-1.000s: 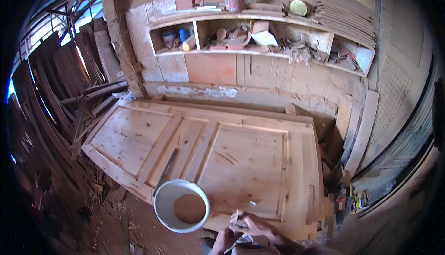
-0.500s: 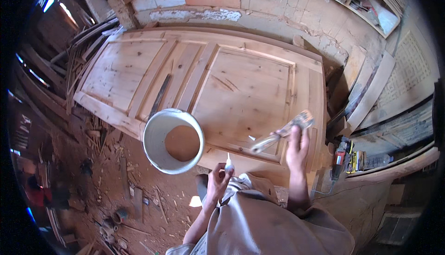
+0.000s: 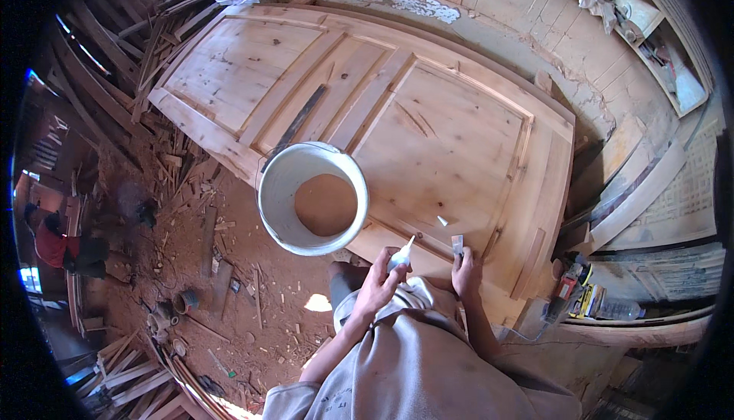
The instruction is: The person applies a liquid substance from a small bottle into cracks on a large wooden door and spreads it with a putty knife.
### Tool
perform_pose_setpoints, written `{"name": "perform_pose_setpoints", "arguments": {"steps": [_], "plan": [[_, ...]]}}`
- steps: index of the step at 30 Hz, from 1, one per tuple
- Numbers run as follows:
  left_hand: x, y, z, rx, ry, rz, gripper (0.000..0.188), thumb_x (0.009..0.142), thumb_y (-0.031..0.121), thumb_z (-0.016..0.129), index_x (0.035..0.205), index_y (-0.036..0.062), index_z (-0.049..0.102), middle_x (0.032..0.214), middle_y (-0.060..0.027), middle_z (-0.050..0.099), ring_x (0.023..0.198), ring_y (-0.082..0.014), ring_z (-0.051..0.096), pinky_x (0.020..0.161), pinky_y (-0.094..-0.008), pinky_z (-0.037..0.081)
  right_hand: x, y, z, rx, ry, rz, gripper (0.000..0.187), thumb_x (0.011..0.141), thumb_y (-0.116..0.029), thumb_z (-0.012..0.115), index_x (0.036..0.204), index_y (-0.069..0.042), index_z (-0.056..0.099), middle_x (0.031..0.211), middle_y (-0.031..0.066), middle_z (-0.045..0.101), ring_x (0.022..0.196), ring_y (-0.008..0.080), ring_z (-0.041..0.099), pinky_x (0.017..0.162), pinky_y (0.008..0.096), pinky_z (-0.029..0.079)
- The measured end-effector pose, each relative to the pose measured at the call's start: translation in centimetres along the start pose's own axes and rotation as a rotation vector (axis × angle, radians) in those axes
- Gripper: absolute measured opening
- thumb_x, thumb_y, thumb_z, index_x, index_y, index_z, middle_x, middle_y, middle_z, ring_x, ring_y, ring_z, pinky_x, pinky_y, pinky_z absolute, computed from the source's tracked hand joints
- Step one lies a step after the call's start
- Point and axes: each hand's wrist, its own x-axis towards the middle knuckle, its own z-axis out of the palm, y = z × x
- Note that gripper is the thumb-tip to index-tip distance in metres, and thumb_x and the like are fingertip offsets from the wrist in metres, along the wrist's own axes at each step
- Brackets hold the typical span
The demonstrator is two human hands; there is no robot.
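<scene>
My left hand (image 3: 376,286) grips a small white squeeze bottle (image 3: 400,258) whose thin pointed nozzle aims up and to the right over the door's near edge. Close by, my right hand (image 3: 466,273) is closed around a narrow flat tool (image 3: 457,244); only its squarish greyish end shows past the fingers, and I cannot make out its kind. A small white cone-shaped cap (image 3: 443,221) lies on the wooden panel door (image 3: 459,137) just beyond both hands.
A white bucket (image 3: 267,198) with brown powder stands left of my hands. A dark strip (image 3: 302,118) lies on the door. At right are a red-and-black power tool (image 3: 566,288) and a plastic bottle (image 3: 619,311). Wood scraps litter the floor; a person (image 3: 57,244) is far left.
My right hand has drawn down and left toward my left hand, turning the tool upright. The left hand has risen slightly with the bottle. The whole view has shifted.
</scene>
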Motion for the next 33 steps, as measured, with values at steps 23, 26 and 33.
{"name": "perform_pose_setpoints", "arguments": {"steps": [23,26,33], "plan": [[-0.2,1.1,0.8,0.254,0.025,0.128,0.029,0.099,0.023,0.051,0.117,0.0012,0.047,0.086,-0.0098,0.063,0.069,-0.0139,0.056,0.065,-0.0293,0.049,3.1,-10.2,-11.9,1.075,-0.322,0.161,0.07,0.087,-0.004,0.062,0.146,-0.006,0.025,0.104,0.0094,0.056,0.111,0.0206,0.053,0.103,0.0352,0.037],[-0.4,1.0,0.8,0.239,0.029,0.131,0.029,0.099,0.023,0.05,0.117,0.0012,0.047,0.083,-0.0064,0.061,0.068,-0.012,0.054,0.064,-0.0278,0.047,2.5,-12.5,-12.2,1.259,-0.334,-0.032,0.074,0.087,-0.005,0.063,0.147,-0.005,0.021,0.116,0.013,0.051,0.115,0.0243,0.051,0.104,0.0374,0.037],[-0.9,2.4,1.0,0.129,0.021,0.186,0.029,0.097,0.022,0.053,0.116,-0.0006,0.048,0.09,-0.0109,0.065,0.07,-0.0142,0.056,0.065,-0.0298,0.048,3.8,-13.4,-13.9,1.222,-0.246,0.063,0.066,0.086,-0.004,0.064,0.142,-0.003,0.03,0.116,0.0064,0.053,0.114,0.017,0.052,0.095,0.0282,0.041]]}}
